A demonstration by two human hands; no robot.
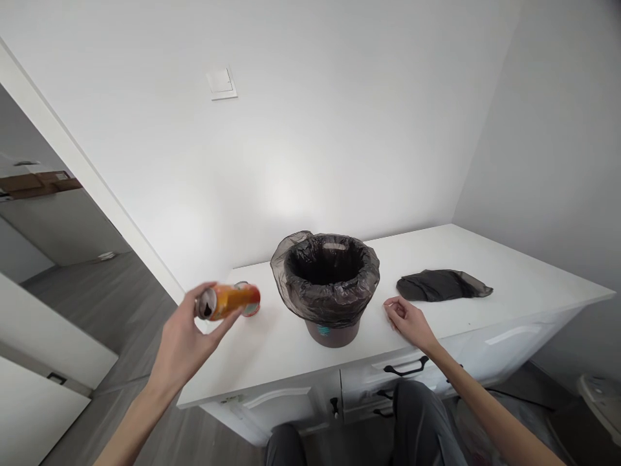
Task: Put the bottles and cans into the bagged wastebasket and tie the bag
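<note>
My left hand (pixel 187 343) is wrapped round an orange drink can (pixel 226 301), held tilted on its side above the counter's left end. The can's opened top faces left. Partly hidden behind it, a second can (pixel 252 309) with red and green on it stands on the counter. In the middle sits a small dark trash bin (pixel 334 335), lined with a thin black garbage bag (pixel 334 299) folded over its rim. My right hand (pixel 410 321) rests on the counter just right of the bin, fingers curled in with nothing visible in them.
A bunched black plastic bag (pixel 441 285) lies on the white countertop (pixel 388 252) to the right. Below the counter's front edge are drawers with a black handle (pixel 406 367). A white wall with a switch (pixel 222 83) rises behind, and a doorway opens at the left.
</note>
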